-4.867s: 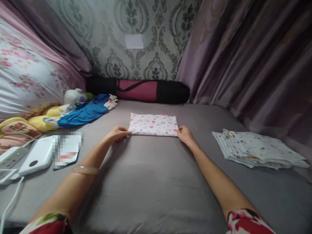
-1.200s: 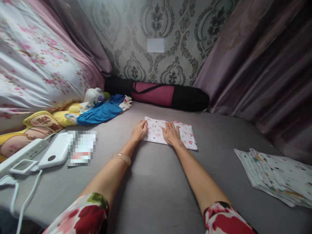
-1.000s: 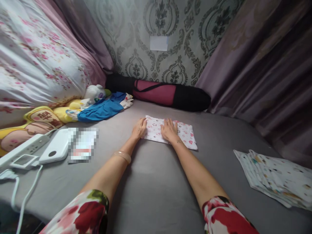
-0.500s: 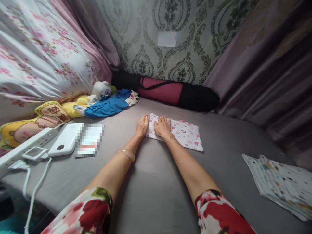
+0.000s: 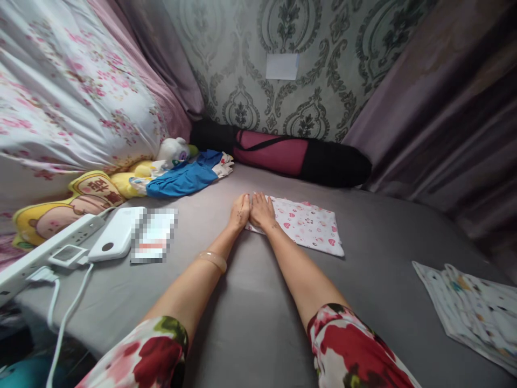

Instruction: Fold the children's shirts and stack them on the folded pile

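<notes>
A folded white cloth point(image 5: 309, 223) printed with pink hearts and small flowers lies flat on the grey sheet in front of me. At its left edge is my left hand point(image 5: 240, 211), turned on its side with the fingers held together against the edge; its fingertips are partly hidden. My right hand point(image 5: 262, 210) rests palm down on the cloth's left end with the fingers stretched out. The two hands touch or nearly touch, and together they cover that end of the cloth.
A stack of folded printed cloths point(image 5: 472, 312) lies at the right. Along the wall rests a black and maroon bag point(image 5: 278, 153). To the left are a blue garment point(image 5: 186, 177), plush toys point(image 5: 60, 213), a white power bank point(image 5: 117, 234), a blurred-out phone point(image 5: 154, 235) and a power strip point(image 5: 48, 253).
My right hand has slid left across the cloth, up against my left hand. My left hand stays at the cloth's left edge. The view has shifted slightly.
</notes>
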`<state>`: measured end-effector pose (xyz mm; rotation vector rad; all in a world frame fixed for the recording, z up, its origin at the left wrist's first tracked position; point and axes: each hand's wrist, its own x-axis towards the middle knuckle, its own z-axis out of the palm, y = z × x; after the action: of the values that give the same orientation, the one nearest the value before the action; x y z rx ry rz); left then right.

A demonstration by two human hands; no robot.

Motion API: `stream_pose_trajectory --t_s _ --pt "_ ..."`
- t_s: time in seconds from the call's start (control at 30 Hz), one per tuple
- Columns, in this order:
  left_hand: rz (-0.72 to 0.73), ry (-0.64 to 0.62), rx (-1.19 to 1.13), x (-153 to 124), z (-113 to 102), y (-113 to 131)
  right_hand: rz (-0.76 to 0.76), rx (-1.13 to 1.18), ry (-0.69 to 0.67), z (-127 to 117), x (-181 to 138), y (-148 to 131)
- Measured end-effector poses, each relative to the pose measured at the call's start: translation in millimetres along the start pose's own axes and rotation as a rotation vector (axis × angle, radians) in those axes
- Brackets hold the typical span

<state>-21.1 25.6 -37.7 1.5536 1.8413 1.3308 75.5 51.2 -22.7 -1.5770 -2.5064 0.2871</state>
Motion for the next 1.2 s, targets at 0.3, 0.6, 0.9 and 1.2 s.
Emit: stream_pose_trajectory --t_s 0.3,0.6,0.9,1.2 --pt "-0.013 -0.014 0.004 -1.5 0.2 1.8 -0.022 0.016 0.091 -4.6 -29.4 4.9" --pt "0.027 -0.081 0.04 6.2 3.0 -6.0 0.072 0.12 0.162 -1.4 -35.9 16.0" --pt "0.352 -0.195 0.457 -19.5 29.7 32.5 0.155 -0.062 0.219 -19.9 -77.0 67.6" --pt "0.347 -0.39 0.61 -39.3 51.0 31.2 0.214 -0.01 0.095 -11.0 -76.8 69.9"
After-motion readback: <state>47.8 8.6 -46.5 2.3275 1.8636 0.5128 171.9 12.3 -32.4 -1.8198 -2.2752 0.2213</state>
